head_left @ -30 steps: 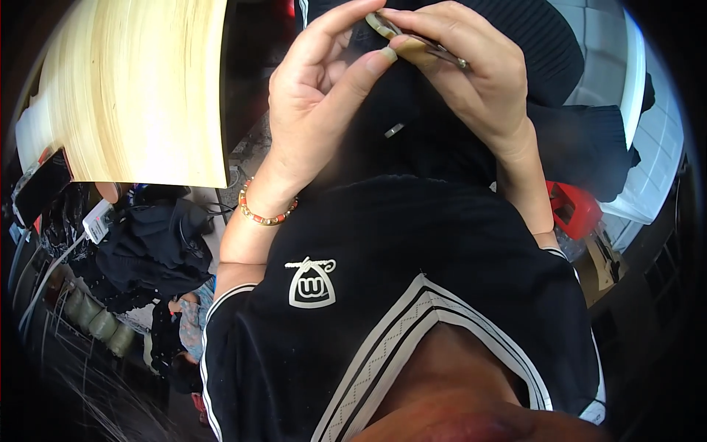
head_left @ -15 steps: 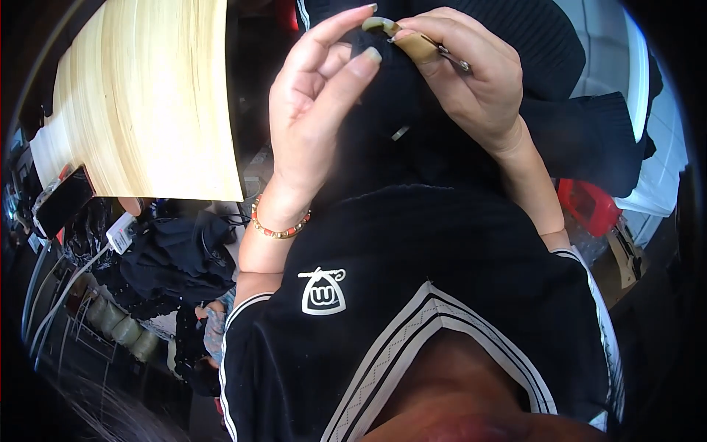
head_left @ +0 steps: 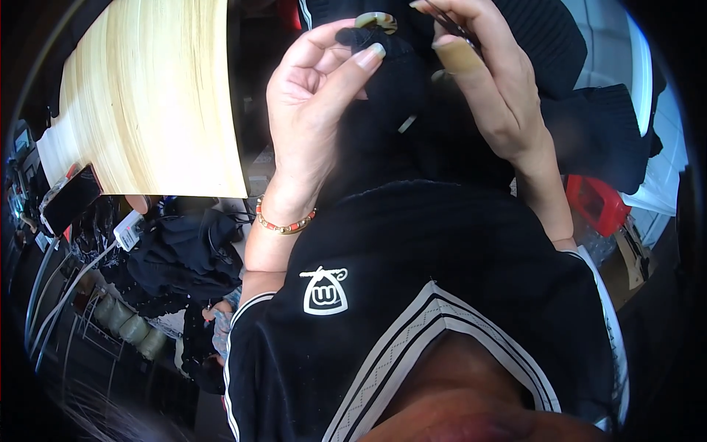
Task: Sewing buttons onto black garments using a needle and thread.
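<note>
My left hand [head_left: 313, 96] is closed on black knit fabric [head_left: 394, 70], pinching it between thumb and fingers. At the pinch stands a mottled brown-and-cream button [head_left: 377, 20], seen at a slant. To the right, my right hand [head_left: 490, 88] is raised apart from the button, its thumb wrapped in a tan cover. Between its fingers sits a slim dark metal tool [head_left: 453, 23], too blurred to tell its kind. A second, dim button [head_left: 442, 76] shows on the cloth below my right hand. Lower down lies a small pale piece [head_left: 407, 124].
On the left is a pale wood-grain board [head_left: 155, 96]. A phone [head_left: 70, 200], a white plug block [head_left: 129, 230] with cables and dark cloth [head_left: 188, 254] lie below it. At right are ribbed black knit [head_left: 600, 136] and a red plastic container [head_left: 593, 206].
My right hand has moved up and right, away from the button, and the metal tool now points upward. My left hand has drawn its fingertips in on the cloth beside the button.
</note>
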`<state>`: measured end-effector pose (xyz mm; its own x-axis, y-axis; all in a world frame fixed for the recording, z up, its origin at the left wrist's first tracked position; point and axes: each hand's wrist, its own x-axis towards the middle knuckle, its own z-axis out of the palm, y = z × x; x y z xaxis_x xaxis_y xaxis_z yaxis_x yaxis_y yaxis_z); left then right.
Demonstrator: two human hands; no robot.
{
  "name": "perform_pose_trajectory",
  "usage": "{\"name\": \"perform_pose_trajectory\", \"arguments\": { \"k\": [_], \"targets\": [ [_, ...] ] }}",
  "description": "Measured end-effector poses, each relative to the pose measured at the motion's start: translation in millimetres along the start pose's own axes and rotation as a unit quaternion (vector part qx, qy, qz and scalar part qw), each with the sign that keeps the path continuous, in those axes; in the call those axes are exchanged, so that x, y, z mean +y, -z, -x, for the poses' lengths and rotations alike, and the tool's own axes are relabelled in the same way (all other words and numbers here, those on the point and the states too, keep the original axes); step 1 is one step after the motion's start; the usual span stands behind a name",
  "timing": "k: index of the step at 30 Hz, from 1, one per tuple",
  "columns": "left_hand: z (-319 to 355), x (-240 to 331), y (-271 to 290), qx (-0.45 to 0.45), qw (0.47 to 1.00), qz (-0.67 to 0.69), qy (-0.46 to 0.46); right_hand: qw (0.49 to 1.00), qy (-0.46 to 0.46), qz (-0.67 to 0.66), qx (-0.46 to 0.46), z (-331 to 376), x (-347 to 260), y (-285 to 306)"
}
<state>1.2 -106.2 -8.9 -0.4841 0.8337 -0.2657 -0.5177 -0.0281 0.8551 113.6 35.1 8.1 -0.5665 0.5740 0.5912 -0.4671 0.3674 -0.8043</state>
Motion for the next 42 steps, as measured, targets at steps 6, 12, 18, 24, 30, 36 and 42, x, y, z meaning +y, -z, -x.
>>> {"name": "perform_pose_trajectory", "arguments": {
  "k": [6,12,18,24,30,36,42],
  "targets": [
    [-3,0,-5,-0.006,1.0,-0.018,-0.017,0.922,-0.06,0.333,-0.189,7,-24,22],
    [-1,-2,-9,-0.027,0.999,-0.014,-0.03,0.917,-0.063,0.366,-0.147,13,-33,22],
    [0,-2,-11,-0.022,0.999,-0.027,-0.04,0.912,-0.129,0.369,-0.128,-2,-48,12],
    [-1,-3,-10,-0.027,0.995,-0.066,-0.063,0.9,-0.11,0.403,-0.126,-1,-48,12],
    [1,-4,-11,-0.022,0.991,-0.106,-0.084,0.903,-0.101,0.401,-0.116,-2,-48,9],
    [0,-5,-8,-0.036,0.986,-0.127,-0.104,0.892,-0.103,0.422,-0.128,-1,-47,8],
    [-6,-1,-8,-0.026,0.994,-0.086,-0.068,0.889,-0.092,0.429,-0.13,-2,-47,9]
  ]
}}
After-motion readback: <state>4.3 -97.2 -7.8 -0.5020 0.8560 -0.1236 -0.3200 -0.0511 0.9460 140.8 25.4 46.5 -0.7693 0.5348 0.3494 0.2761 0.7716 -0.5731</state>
